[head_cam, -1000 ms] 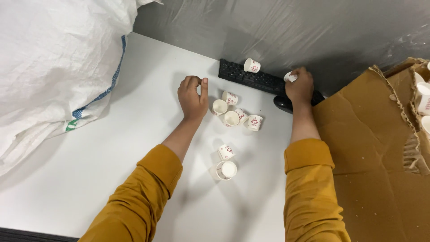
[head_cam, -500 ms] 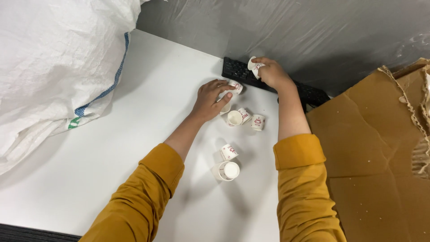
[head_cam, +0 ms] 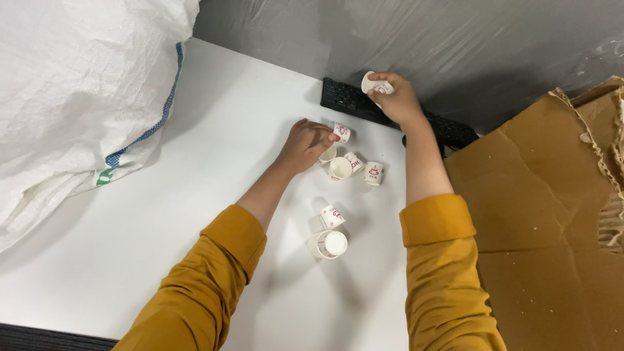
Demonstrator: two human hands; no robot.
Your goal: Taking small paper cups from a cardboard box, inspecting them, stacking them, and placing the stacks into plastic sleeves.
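Note:
Small white paper cups with red print lie on a white table (head_cam: 214,169). My left hand (head_cam: 305,144) pinches one cup (head_cam: 342,132) between its fingertips, just above a cluster of three cups (head_cam: 354,168). My right hand (head_cam: 398,99) holds another cup (head_cam: 373,84) over a black keyboard (head_cam: 351,101) at the table's far edge. Two more cups (head_cam: 330,233) lie nearer to me, between my forearms. Both sleeves are mustard yellow.
A large white woven sack (head_cam: 78,97) with a blue stripe fills the left side. Torn brown cardboard (head_cam: 546,214) covers the right side. Grey plastic sheeting (head_cam: 422,32) hangs behind the table.
My right hand moved left along the keyboard and lifted the cup that stood on it. My left hand shifted right and took hold of a cup from the cluster.

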